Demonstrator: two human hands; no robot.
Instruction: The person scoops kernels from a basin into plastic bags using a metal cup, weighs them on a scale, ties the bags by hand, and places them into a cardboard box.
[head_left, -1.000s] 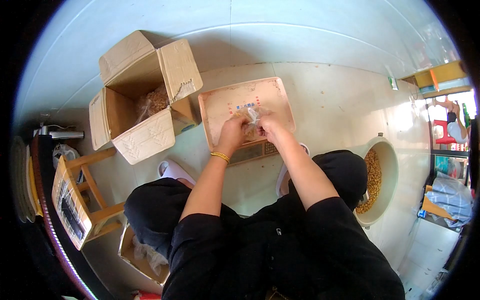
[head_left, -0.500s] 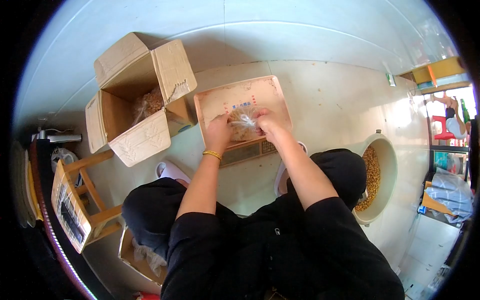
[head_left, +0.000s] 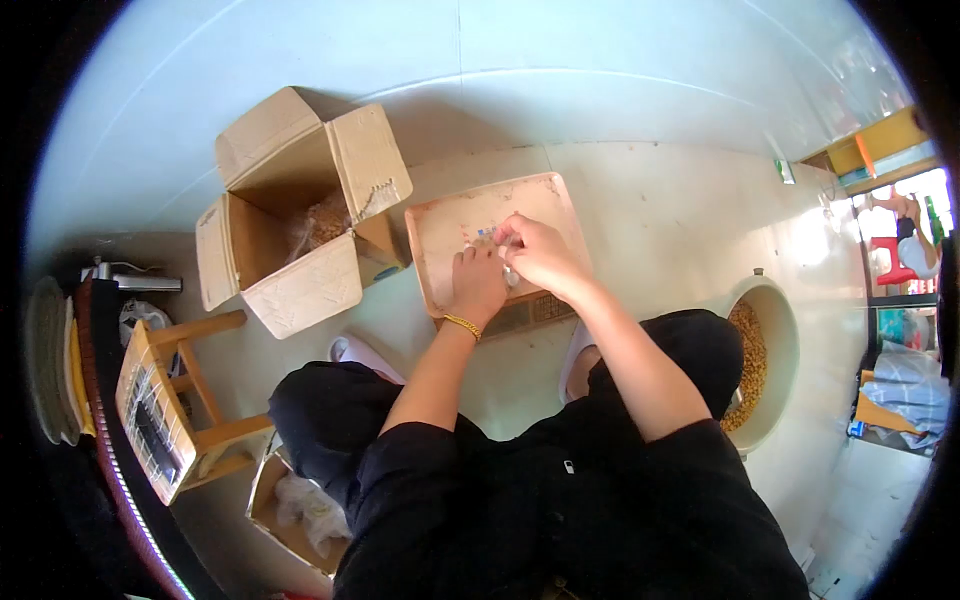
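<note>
Two hands over the near half of the tray [head_left: 550, 208]: left hand [head_left: 480, 282] partly closed against the bag [head_left: 511, 276], its grip hidden; right hand [head_left: 538, 254] with fingers curled in, apparently pinching the plastic. Bag mostly covered, near the tray's near edge, contact unclear; probably light, soft and slippery, best held by bunched plastic

tray [head_left: 552, 222] | blue and red printed characters, partly covered, too small to read | other readable text, brands, numbers or signs: none
</note>
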